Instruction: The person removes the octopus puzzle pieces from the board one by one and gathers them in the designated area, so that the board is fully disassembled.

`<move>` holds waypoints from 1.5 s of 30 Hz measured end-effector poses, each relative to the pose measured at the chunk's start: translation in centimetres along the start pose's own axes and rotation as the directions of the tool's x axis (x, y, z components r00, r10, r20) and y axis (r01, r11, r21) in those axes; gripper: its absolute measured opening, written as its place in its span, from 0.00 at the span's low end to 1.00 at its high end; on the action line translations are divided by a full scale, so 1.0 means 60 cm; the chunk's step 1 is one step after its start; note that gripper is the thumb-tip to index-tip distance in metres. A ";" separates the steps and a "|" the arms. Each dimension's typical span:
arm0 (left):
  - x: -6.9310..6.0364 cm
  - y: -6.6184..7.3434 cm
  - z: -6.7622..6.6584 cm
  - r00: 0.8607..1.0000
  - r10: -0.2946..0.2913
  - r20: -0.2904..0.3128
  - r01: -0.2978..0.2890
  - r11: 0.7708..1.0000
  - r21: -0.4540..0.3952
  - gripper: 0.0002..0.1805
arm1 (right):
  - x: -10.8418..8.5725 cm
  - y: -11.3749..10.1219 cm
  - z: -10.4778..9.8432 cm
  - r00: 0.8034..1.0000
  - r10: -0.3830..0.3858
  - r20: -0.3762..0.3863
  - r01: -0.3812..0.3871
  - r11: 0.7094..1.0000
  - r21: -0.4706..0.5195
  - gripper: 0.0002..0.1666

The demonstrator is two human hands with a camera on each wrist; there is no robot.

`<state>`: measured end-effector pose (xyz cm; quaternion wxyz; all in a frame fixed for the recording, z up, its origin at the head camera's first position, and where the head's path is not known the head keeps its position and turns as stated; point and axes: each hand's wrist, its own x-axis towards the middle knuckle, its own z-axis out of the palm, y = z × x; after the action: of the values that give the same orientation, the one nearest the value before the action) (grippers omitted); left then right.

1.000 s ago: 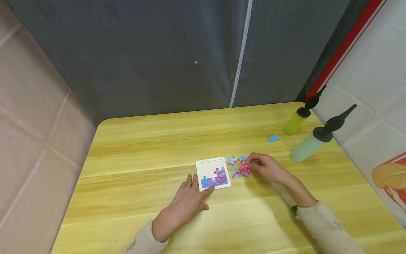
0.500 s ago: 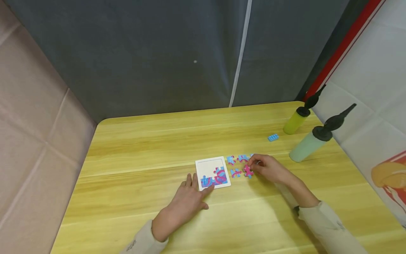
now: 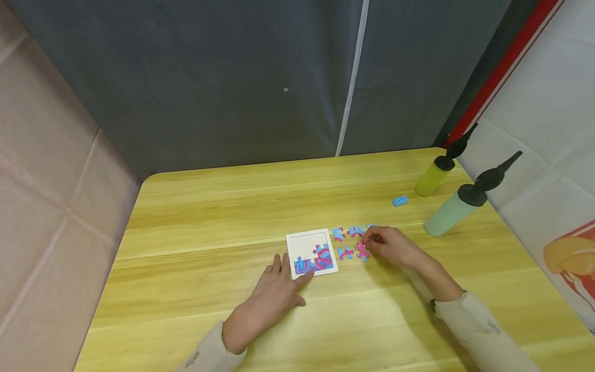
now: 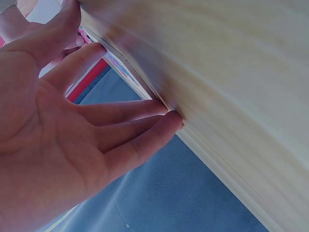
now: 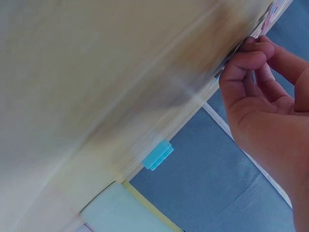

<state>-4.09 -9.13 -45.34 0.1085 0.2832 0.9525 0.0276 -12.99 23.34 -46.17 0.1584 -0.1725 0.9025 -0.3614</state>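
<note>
A white square puzzle tray (image 3: pixel 307 238) lies on the table, with joined blue and pink pieces (image 3: pixel 321 264) along its near side and right side. My left hand (image 3: pixel 270 292) rests at its lower left corner, fingers extended and touching the edge; the left wrist view shows these fingertips (image 4: pixel 166 113) against tray and tabletop. Right of the tray, my right hand (image 3: pixel 395 247) pinches a pink puzzle piece (image 3: pixel 362 251) between thumb and forefinger, at table level. Around it lie loose puzzle pieces (image 3: pixel 345 253), one of them partly hidden behind the right hand.
A blue toy brick (image 3: pixel 400 201) lies beyond the right hand. Two hand pumps with black nozzles, one yellow-green (image 3: pixel 428 181) and one pale green (image 3: pixel 450 214), stand at the right. A dark curtain (image 3: pixel 223 93) hangs behind the table's far edge.
My right hand has shifted slightly right with the pink piece, which has turned a little. Another blue piece now shows behind the hand. The left hand and tray keep their places.
</note>
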 end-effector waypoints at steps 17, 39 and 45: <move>0.003 -0.002 -0.002 1.000 0.009 -0.010 -0.009 1.000 0.002 0.35 | 0.003 0.001 -0.005 1.000 -0.021 0.018 0.021 1.000 0.007 0.04; 0.002 0.001 -0.001 1.000 -0.003 0.002 0.003 1.000 -0.005 0.35 | 0.008 -0.010 -0.004 1.000 -0.024 -0.013 0.025 1.000 0.018 0.05; 0.000 0.001 0.000 1.000 -0.007 0.012 0.008 1.000 -0.013 0.35 | 0.016 -0.022 0.006 0.999 -0.035 -0.003 0.035 0.999 0.031 0.05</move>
<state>-4.08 -9.09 -45.34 0.1162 0.2791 0.9527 0.0314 -13.41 21.81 -45.62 0.1537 -0.1853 0.8938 -0.3785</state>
